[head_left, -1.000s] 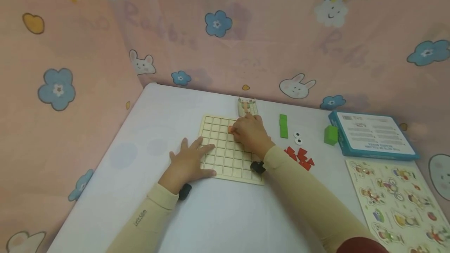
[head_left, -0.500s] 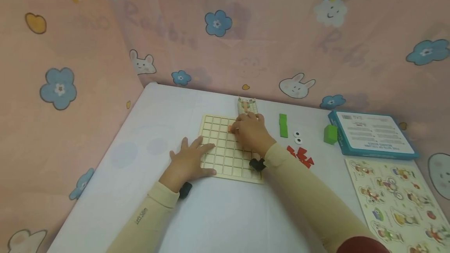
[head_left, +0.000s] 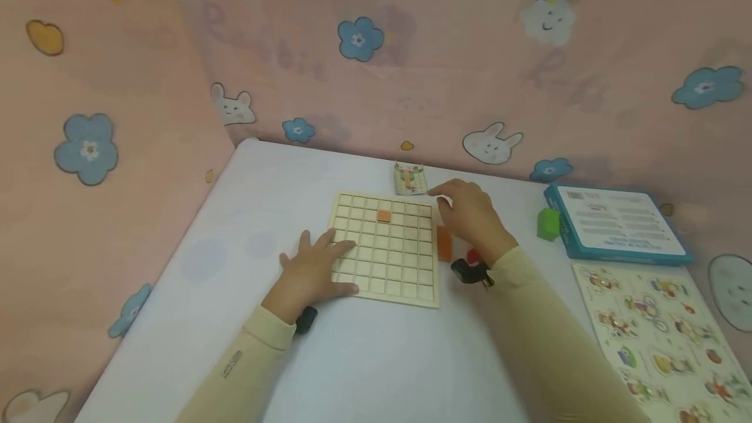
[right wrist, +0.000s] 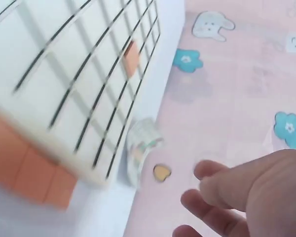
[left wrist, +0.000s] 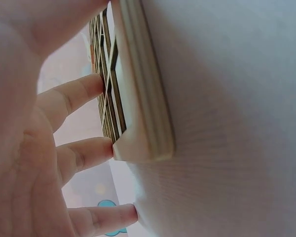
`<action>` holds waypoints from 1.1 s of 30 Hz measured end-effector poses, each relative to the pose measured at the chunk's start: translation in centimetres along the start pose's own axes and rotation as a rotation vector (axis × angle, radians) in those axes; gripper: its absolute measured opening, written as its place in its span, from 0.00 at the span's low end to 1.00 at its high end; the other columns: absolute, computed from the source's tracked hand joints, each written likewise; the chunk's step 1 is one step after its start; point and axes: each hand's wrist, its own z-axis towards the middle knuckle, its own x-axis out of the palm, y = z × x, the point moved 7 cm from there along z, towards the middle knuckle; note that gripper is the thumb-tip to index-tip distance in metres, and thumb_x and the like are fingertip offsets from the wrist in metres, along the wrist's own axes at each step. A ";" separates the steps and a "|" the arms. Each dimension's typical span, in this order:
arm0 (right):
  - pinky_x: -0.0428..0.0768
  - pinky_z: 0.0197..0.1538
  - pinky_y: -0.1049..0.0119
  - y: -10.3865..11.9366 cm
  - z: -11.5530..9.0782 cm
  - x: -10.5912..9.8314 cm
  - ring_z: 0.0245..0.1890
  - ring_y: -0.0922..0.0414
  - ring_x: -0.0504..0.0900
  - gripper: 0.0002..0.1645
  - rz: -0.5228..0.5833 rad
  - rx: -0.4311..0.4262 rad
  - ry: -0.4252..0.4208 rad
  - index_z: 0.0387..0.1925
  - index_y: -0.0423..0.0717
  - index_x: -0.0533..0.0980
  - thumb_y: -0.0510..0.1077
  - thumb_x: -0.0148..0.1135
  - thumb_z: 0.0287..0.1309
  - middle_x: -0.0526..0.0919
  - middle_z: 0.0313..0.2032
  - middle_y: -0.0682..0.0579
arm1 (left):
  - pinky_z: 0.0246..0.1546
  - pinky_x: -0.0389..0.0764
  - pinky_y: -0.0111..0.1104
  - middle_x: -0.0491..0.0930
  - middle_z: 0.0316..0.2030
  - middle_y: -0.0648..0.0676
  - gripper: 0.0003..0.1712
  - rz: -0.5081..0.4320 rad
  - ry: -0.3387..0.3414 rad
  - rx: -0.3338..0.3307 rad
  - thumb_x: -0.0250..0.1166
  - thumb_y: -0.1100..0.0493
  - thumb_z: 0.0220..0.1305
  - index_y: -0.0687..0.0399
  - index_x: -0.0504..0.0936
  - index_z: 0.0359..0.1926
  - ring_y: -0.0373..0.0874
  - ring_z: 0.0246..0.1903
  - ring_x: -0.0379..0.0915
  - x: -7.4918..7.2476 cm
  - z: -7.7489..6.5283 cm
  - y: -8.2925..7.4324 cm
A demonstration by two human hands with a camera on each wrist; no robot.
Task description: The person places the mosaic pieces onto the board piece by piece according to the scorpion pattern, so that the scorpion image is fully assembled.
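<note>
A pale wooden grid board (head_left: 386,273) lies on the white table, and one orange square tile (head_left: 384,215) sits in a cell of its upper part. My left hand (head_left: 311,273) rests at the board's left edge with fingers spread; in the left wrist view its fingertips (left wrist: 96,84) meet the board's rim. Just right of the board's far corner, my right hand (head_left: 470,214) hovers with loosely bent fingers and nothing visible between them. A small curled picture card (head_left: 409,179) stands close to its index fingertip. Several orange tiles (right wrist: 29,168) lie in a row against the board's right side.
A red piece (head_left: 473,256) peeks out under my right wrist, whose forearm hides the pieces around it. A green block (head_left: 548,224) stands beside a blue-edged box (head_left: 623,224) at the right. In front of that lies a picture puzzle board (head_left: 658,338).
My right hand has let go of the orange tile and moved right, off the board. The tile stays in its cell. My left hand keeps its place.
</note>
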 end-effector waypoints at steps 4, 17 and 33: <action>0.74 0.61 0.42 -1.5 -1.9 0.8 0.58 0.41 0.77 0.16 -0.069 0.024 0.050 0.54 0.51 0.84 0.40 0.58 0.69 0.83 0.57 0.47 | 0.57 0.52 0.80 0.51 0.79 0.51 0.50 0.000 -0.003 -0.005 0.76 0.32 0.47 0.26 0.66 0.72 0.71 0.76 0.37 -0.2 -0.4 0.1; 0.73 0.52 0.44 -3.8 -2.3 3.4 0.52 0.44 0.75 0.13 -0.190 0.028 0.025 0.49 0.52 0.86 0.45 0.66 0.64 0.87 0.51 0.51 | 0.57 0.51 0.81 0.51 0.79 0.51 0.51 0.002 -0.012 0.001 0.75 0.31 0.47 0.26 0.66 0.72 0.71 0.76 0.37 0.0 -0.2 0.1; 0.73 0.61 0.48 -1.9 1.8 2.8 0.50 0.46 0.75 0.13 -0.055 0.104 0.056 0.46 0.46 0.86 0.46 0.63 0.66 0.87 0.46 0.47 | 0.57 0.51 0.81 0.51 0.79 0.52 0.51 0.002 0.005 0.012 0.75 0.31 0.48 0.28 0.66 0.73 0.72 0.76 0.37 -0.1 -0.3 0.1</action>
